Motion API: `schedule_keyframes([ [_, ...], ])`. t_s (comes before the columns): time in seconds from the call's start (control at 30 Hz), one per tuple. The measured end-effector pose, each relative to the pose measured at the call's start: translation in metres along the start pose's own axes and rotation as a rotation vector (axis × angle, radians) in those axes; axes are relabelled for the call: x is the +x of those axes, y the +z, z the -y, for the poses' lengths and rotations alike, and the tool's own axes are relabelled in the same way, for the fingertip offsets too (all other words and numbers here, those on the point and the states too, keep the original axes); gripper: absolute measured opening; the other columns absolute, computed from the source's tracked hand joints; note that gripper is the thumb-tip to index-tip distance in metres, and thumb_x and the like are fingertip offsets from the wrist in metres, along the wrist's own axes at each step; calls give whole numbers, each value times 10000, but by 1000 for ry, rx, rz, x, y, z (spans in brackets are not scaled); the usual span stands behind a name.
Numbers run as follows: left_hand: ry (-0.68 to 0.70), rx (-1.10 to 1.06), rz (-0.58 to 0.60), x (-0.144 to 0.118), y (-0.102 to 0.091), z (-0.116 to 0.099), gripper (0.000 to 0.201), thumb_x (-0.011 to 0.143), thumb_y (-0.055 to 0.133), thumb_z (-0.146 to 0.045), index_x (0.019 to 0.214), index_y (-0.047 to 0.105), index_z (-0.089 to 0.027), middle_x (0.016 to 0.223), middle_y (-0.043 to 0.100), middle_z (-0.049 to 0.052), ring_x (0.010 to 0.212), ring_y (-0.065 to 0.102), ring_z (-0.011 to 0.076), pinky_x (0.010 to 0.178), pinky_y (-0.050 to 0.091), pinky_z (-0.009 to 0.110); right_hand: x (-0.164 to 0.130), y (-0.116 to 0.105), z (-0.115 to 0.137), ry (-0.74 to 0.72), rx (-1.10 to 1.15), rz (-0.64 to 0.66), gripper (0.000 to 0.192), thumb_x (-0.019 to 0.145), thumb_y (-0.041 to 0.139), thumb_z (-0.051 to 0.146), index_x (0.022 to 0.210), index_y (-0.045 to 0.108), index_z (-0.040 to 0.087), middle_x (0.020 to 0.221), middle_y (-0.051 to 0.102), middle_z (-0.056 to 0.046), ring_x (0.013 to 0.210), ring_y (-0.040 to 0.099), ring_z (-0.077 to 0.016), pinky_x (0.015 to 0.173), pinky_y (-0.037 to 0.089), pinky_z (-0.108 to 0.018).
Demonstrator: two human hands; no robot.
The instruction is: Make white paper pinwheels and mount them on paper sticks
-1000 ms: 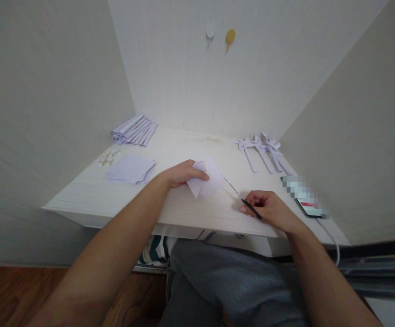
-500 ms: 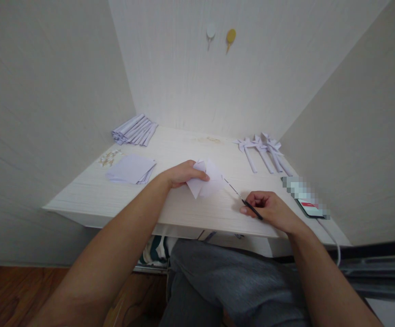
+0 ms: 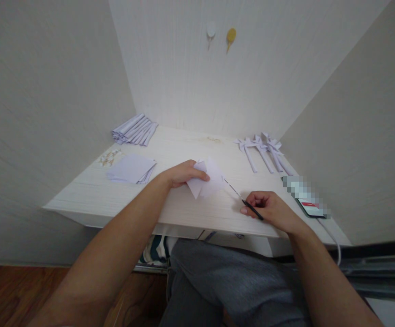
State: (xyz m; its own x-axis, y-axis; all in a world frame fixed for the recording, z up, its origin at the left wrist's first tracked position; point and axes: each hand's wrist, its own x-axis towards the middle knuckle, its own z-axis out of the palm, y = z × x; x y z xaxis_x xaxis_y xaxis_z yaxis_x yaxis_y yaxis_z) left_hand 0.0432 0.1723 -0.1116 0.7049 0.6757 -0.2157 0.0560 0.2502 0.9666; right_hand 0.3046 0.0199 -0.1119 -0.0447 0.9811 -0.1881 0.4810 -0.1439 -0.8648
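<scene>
My left hand pinches a white sheet of paper between thumb and fingers, above the middle of the white desk. Part of the sheet stands up in pointed flaps by my thumb. My right hand is closed on a pair of black-handled scissors. Their thin blades point up and left, with the tip at the paper's right edge. Whether the blades are around the paper or only touching it, I cannot tell.
A stack of paper squares lies at left, with small cotton-swab-like pieces beside it. Rolled paper sticks are piled behind. Several paper pinwheels lie at back right. A phone with a white cable sits at right.
Almost nothing differs. Both hands, the paper and the scissors keep practically the same place and pose.
</scene>
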Motion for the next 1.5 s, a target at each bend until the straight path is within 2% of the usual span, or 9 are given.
schedule_keyframes([
  [0.5, 16, -10, 1, 2, -1, 2, 276, 547, 853, -183, 794, 756, -105, 762, 770, 94, 615, 679, 176, 618, 530, 284, -1, -1, -2, 2, 17, 6, 509, 633, 896, 597, 628, 586, 194, 556, 436, 63, 543, 315, -92, 504, 218, -253],
  [0.63, 25, -7, 0, 3, -1, 2, 242, 544, 868, -197, 720, 722, -119, 699, 740, 66, 583, 651, 160, 597, 508, 274, -2, -1, 1, 10, 21, 14, 538, 613, 897, 622, 606, 565, 199, 542, 429, 63, 538, 311, -93, 502, 219, -257],
  [0.77, 48, -8, -14, 3, -1, 2, 249, 546, 880, -228, 647, 674, -132, 630, 694, 34, 543, 618, 138, 560, 475, 251, -2, -1, 1, -8, 12, 20, 506, 660, 884, 590, 611, 573, 194, 544, 435, 61, 539, 308, -91, 507, 212, -259],
  [1.1, 113, -18, -51, 5, -3, 1, 248, 570, 875, -228, 739, 742, -106, 693, 739, 63, 567, 652, 151, 582, 493, 260, -1, -1, -1, -23, -4, 18, 524, 647, 877, 623, 605, 574, 197, 539, 450, 60, 531, 320, -93, 505, 231, -260],
  [1.23, 112, -19, -72, 6, -4, 1, 230, 567, 874, -217, 728, 753, -107, 686, 742, 65, 558, 651, 152, 567, 491, 260, -2, 0, 3, 7, 8, 17, 526, 606, 901, 613, 605, 578, 199, 540, 461, 59, 528, 326, -93, 502, 231, -261],
  [1.5, 128, -36, -111, 2, -1, -2, 226, 560, 870, -205, 725, 751, -107, 664, 732, 53, 538, 635, 143, 555, 479, 254, -2, -1, 1, 9, 36, 28, 483, 636, 904, 567, 622, 599, 194, 553, 467, 58, 541, 329, -94, 514, 224, -264],
])
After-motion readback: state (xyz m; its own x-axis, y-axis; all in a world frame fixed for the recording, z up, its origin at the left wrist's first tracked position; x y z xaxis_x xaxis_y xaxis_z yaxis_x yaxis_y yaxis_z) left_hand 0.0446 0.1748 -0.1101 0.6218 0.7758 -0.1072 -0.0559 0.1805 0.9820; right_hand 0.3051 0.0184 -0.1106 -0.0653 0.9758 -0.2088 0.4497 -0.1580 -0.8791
